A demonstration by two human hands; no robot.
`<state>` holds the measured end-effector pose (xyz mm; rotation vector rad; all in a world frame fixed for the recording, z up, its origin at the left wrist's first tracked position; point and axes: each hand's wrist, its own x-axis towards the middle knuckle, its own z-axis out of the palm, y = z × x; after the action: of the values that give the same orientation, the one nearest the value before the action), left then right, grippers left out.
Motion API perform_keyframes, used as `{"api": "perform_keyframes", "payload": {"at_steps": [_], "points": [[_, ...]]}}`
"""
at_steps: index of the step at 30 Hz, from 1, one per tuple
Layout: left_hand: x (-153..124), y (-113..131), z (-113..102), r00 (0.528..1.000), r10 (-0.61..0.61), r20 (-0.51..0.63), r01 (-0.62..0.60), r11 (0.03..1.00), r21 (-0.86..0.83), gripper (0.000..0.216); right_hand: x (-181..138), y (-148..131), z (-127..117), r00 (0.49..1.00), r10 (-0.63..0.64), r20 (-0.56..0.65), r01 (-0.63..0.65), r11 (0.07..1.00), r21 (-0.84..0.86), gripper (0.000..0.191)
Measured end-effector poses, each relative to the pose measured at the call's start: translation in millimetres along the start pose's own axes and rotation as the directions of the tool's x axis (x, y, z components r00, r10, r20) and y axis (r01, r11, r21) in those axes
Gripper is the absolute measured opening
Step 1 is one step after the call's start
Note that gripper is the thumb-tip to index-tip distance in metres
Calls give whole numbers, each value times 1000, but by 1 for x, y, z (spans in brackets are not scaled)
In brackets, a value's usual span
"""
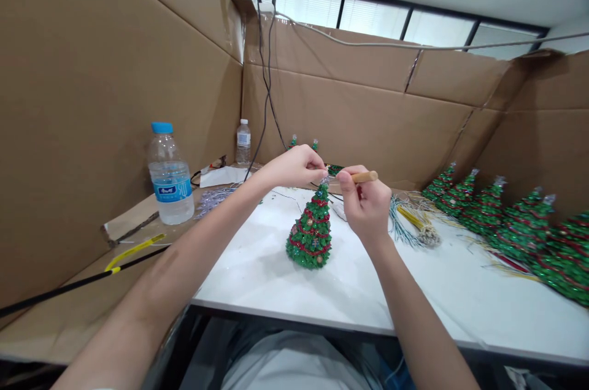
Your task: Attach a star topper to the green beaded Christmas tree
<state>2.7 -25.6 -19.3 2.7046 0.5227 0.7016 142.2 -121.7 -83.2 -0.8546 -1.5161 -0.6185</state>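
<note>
A small green beaded Christmas tree [310,235] with red garlands stands upright on the white table [414,298]. My left hand [297,167] is pinched closed at the tree's tip. What its fingers hold is too small to make out. My right hand [363,203] is closed around a wooden-handled tool [365,177], its working end pointing left at the tree's top. Both hands meet just above the tree.
A row of finished beaded trees [501,218] lines the right side. A bundle of wires [411,224] lies right of my right hand. Two water bottles [170,175] stand at the left. Cardboard walls [115,102] enclose the table; a black rod [78,282] lies at left.
</note>
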Motion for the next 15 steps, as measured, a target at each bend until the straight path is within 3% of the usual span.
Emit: {"api": "perform_keyframes", "payload": {"at_steps": [3, 8, 15], "points": [[1, -2, 0, 1000, 17, 1, -17, 999, -34, 26, 2, 4, 0, 987, 161, 23, -163, 982, 100, 24], [2, -2, 1, 1000, 10, -4, -10, 1000, -30, 24, 5, 14, 0, 911, 411, 39, -407, 878, 253, 33], [3, -2, 2, 1000, -20, -6, 20, 999, -38, 24, 8, 22, -1, 812, 577, 88, -559, 726, 400, 43]]}}
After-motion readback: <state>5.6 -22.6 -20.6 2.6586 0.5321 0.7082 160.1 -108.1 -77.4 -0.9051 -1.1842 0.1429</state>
